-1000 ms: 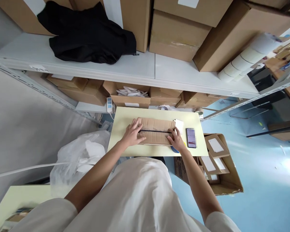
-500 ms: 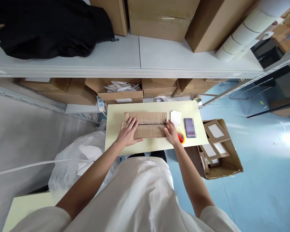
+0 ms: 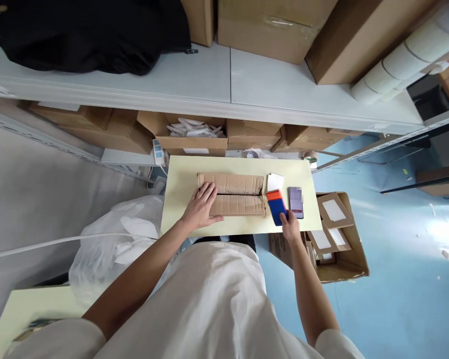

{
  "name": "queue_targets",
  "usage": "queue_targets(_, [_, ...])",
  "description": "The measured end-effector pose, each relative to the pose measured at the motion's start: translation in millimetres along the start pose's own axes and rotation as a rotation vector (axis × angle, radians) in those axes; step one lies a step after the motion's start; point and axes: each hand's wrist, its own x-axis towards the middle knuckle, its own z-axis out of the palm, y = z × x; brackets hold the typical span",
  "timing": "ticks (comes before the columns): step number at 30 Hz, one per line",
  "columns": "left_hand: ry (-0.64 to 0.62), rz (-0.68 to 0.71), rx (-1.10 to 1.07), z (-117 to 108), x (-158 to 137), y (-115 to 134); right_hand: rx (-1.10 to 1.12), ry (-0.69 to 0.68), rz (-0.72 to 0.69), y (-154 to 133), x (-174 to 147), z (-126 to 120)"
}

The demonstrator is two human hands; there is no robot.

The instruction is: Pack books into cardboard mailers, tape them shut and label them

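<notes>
A closed cardboard box (image 3: 237, 205) lies on the pale yellow table, with a seam running along the middle of its top flaps. My left hand (image 3: 202, 205) rests flat on the box's left end, fingers stretched out. To the right of the box, my right hand (image 3: 291, 224) grips a blue and orange tape dispenser (image 3: 276, 208) above the table. Just behind the dispenser are white paper slips (image 3: 275, 181). A phone (image 3: 295, 202) lies to the right of the dispenser, its screen partly blurred out.
A grey shelf (image 3: 194, 85) with cartons and a black garment (image 3: 97, 37) spans the far side. Below it, an open carton (image 3: 194, 143) holds white packets. A large carton (image 3: 353, 271) of flat boxes stands right on the floor; a plastic bag (image 3: 93, 257) is at left.
My right hand has left the box's right end and moved right, taking up the tape dispenser. My left hand stays on the box. The view has shifted slightly.
</notes>
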Motion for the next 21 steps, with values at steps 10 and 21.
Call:
queue_targets(10, [0.03, -0.043, -0.038, 1, -16, 10, 0.084, -0.295, -0.531, -166, 51, -39])
queue_targets(21, [0.217, -0.523, -1.345, -23, 38, 31, -0.109, -0.404, -0.659, -181, 73, -19])
